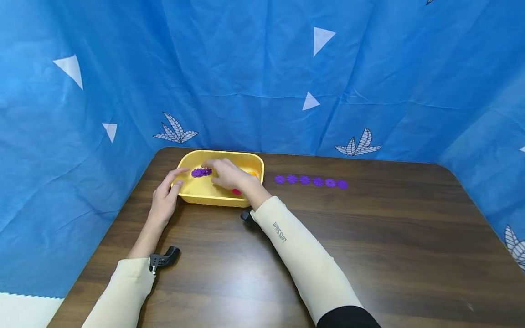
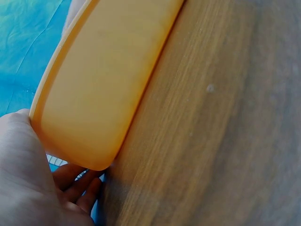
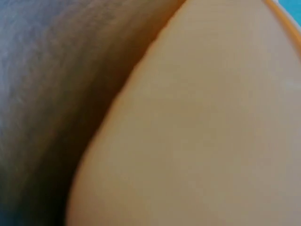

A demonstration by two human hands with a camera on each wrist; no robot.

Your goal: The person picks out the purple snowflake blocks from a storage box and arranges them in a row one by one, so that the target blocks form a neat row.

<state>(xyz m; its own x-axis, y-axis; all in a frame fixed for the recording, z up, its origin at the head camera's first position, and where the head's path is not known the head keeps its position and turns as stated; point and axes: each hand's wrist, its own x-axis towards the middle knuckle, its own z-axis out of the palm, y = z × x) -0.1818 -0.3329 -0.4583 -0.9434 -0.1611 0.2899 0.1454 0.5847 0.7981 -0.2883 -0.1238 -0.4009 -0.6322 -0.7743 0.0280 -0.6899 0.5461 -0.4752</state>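
Note:
A yellow tray [image 1: 213, 200] stands at the back left of the table, with purple flower-shaped pieces [image 1: 198, 172], a red piece [image 1: 236, 192] and an orange piece [image 1: 253, 173] in it. My left hand [image 1: 165, 199] grips the tray's left end; in the left wrist view the thumb side of the hand [image 2: 23, 169] lies at the rim and the fingers curl beside the tray wall [image 2: 94, 94]. Inside the tray, my right hand [image 1: 228, 175] is bent over beside the purple pieces, and whether it pinches one cannot be told. The right wrist view shows only the tray's outer wall [image 3: 188, 122].
Several purple flower-shaped pieces [image 1: 305, 180] lie in a row on the brown wooden table [image 1: 369, 237], to the right of the tray. A blue patterned cloth [image 1: 246, 68] hangs behind the table and along its sides.

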